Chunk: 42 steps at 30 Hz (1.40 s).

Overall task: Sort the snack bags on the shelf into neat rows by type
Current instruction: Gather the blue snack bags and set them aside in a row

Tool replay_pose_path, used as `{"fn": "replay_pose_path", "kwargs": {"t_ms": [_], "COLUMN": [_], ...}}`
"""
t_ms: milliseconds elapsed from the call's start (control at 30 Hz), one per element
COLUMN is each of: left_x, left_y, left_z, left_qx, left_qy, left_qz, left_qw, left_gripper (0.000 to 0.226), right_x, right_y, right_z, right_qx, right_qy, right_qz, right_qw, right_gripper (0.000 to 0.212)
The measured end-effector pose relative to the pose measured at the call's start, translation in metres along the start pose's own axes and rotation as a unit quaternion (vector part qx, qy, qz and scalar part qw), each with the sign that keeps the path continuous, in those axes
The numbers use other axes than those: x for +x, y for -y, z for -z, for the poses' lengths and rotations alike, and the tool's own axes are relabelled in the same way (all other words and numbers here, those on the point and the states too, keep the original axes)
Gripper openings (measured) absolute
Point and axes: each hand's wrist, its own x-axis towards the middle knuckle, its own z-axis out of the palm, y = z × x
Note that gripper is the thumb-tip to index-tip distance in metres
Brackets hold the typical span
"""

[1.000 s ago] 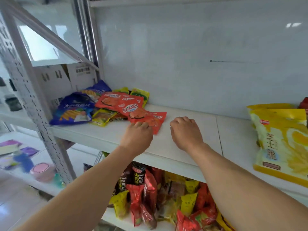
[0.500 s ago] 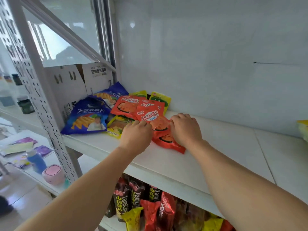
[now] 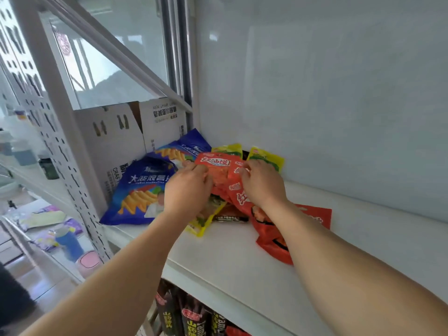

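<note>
While both hands work in the pile, this is how the shelf stands.
Progress: early by the look of it; the snack bags lie heaped at the left end of the shelf [image 3: 242, 258], overlapping, with no row of any type formed.
Left hand [image 3: 188, 190]: fingers curled on the left edge of a red bag [image 3: 214, 166] on top of the heap, pinching it.
Right hand [image 3: 263, 184]: fingers bent onto a second red bag [image 3: 236, 169] beside the first; they seem to pinch its top edge, though the grip is partly hidden.
Left to do: probably all of it, namely pulling the red, yellow and blue bags apart and lining each kind up along the bare stretch of shelf to the right.
Red bags: at least four show, two at the hands, two more [image 3: 312, 214] lying under the right forearm.
Blue bags: two, a large one in front [image 3: 143, 190] and another behind it [image 3: 191, 145].
Yellow bags: three visible, two at the back [image 3: 266, 157], one [image 3: 206, 219] under the left wrist.
Dark packet: one [image 3: 231, 218], mostly buried.
Cardboard box [image 3: 114, 141]: stands just left of the heap.
Lower shelf: more snacks [image 3: 191, 316], count unclear.
</note>
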Motion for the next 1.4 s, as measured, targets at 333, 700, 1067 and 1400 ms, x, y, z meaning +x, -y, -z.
{"fn": "replay_pose_path", "kwargs": {"t_ms": [333,700,1067,1400], "left_x": [0.056,0.061,0.057,0.07], "left_y": [0.051,0.002,-0.033,-0.029], "left_z": [0.001,-0.028,-0.05,-0.045], "left_qx": [-0.071,0.003,0.031,-0.006], "left_qy": [0.073,0.106,0.191,0.16], "left_qz": [0.006,-0.125,-0.088,-0.05], "left_qw": [0.995,0.986,0.977,0.986], "left_gripper": [0.043,0.059,0.073,0.067], "right_x": [0.046,-0.008,-0.043,-0.023], "right_y": [0.052,-0.025,-0.05,-0.036], "right_z": [-0.033,-0.009,0.007,0.007], "right_qx": [0.068,-0.014,-0.082,-0.066], "right_qy": [-0.033,-0.061,-0.022,0.051], "right_qz": [-0.095,-0.314,-0.346,-0.287], "right_qw": [0.993,0.947,0.934,0.954], "right_gripper": [0.04,0.063,0.071,0.076]}}
